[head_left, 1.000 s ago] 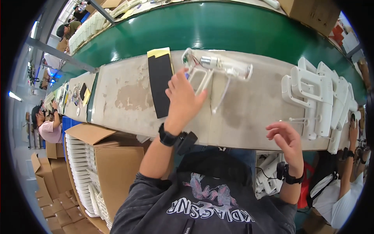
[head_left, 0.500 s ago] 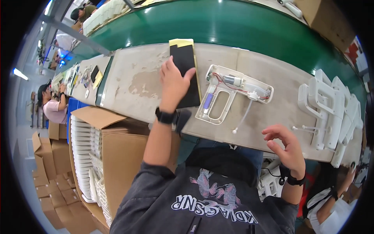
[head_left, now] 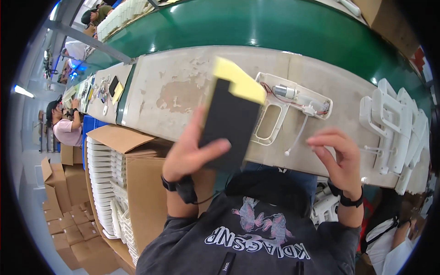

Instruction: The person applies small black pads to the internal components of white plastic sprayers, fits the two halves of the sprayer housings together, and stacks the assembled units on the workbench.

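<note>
My left hand (head_left: 187, 158) grips a flat black sheet stack with the look of foam (head_left: 233, 121) by its side, thumb on top. Yellow backing paper (head_left: 238, 80) shows along its far end. The stack is lifted over the worktable and hides part of an open white appliance housing (head_left: 326, 101). Inside that housing lie a silver motor (head_left: 285, 91) and red wires. A thin white tube (head_left: 298, 135) sticks out toward me. Beside the tube, my right hand (head_left: 341, 158) hovers with fingers half curled and apart, nothing visible in it.
Several white housings (head_left: 389, 119) lie piled at the table's right. A green conveyor belt (head_left: 206, 30) runs along the far side. An open cardboard box (head_left: 146, 188) with stacked white parts stands at left. Co-workers (head_left: 66, 123) sit farther left; another person (head_left: 389, 243) is at lower right.
My left hand has picked the black stack off the table and drawn it nearer, tilting it. My right hand's fingers have curled closer together.
</note>
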Demonstrator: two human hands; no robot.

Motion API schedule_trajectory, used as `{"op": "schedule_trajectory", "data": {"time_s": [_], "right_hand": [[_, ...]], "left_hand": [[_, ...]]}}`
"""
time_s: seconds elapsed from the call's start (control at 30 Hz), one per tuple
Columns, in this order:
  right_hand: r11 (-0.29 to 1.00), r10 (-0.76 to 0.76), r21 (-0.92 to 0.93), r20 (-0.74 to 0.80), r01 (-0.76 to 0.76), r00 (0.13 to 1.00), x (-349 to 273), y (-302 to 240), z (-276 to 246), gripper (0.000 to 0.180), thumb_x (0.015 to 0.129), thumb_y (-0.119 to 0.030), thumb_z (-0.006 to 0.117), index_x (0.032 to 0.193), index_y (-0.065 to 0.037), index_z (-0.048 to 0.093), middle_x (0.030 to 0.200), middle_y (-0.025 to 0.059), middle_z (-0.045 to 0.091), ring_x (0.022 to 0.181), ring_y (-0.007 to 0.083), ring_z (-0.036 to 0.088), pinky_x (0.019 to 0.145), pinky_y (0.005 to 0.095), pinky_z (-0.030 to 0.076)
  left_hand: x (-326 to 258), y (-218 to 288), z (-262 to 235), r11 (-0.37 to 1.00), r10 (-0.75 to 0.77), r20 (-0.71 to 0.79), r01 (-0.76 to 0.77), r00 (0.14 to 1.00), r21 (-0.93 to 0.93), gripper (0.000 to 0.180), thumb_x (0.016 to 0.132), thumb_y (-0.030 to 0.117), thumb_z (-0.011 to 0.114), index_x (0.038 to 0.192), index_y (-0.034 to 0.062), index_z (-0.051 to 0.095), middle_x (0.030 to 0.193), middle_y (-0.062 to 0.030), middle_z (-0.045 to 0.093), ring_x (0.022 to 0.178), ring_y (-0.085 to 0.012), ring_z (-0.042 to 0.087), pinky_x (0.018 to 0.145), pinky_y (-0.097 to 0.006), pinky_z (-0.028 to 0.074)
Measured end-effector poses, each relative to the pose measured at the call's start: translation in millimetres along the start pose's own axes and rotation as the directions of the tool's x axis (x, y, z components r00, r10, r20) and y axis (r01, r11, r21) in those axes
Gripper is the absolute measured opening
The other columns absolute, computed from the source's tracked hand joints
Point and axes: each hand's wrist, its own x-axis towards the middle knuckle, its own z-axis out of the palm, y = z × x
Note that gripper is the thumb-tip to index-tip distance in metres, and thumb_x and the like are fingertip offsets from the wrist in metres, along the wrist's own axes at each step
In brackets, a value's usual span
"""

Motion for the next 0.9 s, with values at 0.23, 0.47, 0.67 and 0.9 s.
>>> {"op": "schedule_trajectory", "data": {"time_s": [0.23, 0.47, 0.67, 0.9], "right_hand": [[0.984, -0.134, -0.115, 0.008, 0.134, 0.991, 36, -2, 40, 0.029, 0.084, 0.0, 0.072, 0.113, -0.004, 0.072, 0.1, 0.0078, 0.066, 0.086, 0.0167, 0.062, 0.077, 0.0289, 0.049], [0.906, 0.184, 0.284, 0.404, -0.314, 0.896, 23, 30, 21, 0.021, 0.088, -0.006, 0.072, 0.107, 0.002, 0.071, 0.1, 0.0033, 0.067, 0.086, 0.0097, 0.06, 0.08, 0.0257, 0.049], [0.91, 0.033, -0.399, -0.191, -0.108, 0.981, 66, 54, -3, 0.021, 0.083, -0.008, 0.074, 0.103, -0.002, 0.071, 0.095, 0.0041, 0.066, 0.084, 0.0154, 0.059, 0.074, 0.0292, 0.047], [0.834, -0.215, -0.532, -0.072, 0.145, 0.974, 110, 74, 14, 0.024, 0.079, -0.009, 0.077, 0.102, -0.003, 0.072, 0.091, 0.007, 0.065, 0.078, 0.0214, 0.054, 0.071, 0.0316, 0.046]], "left_hand": [[-9, -25, 46, 0.999, -0.041, 0.417, 0.045, 0.908, 0.0, 0.074, 0.091, 0.007, 0.066, 0.152, 0.0001, 0.024, 0.133, -0.0182, 0.053, 0.123, -0.0252, 0.054, 0.104, -0.036, 0.042], [-5, -35, 46, 0.989, -0.021, 0.636, -0.077, 0.771, 0.125, 0.075, 0.092, 0.009, 0.064, 0.153, 0.0017, 0.023, 0.136, -0.0212, 0.053, 0.122, -0.033, 0.056, 0.103, -0.039, 0.043], [-16, -57, 43, 0.976, 0.012, 0.616, 0.125, 0.788, -0.179, 0.078, 0.092, 0.007, 0.065, 0.155, 0.0007, 0.018, 0.144, -0.0161, 0.047, 0.131, -0.0227, 0.047, 0.109, -0.035, 0.036], [-16, -62, 44, 0.942, -0.045, 0.488, 0.2, 0.872, -0.271, 0.079, 0.093, 0.007, 0.066, 0.155, -0.0005, 0.018, 0.145, -0.0114, 0.043, 0.133, -0.0175, 0.041, 0.111, -0.033, 0.033]]}}
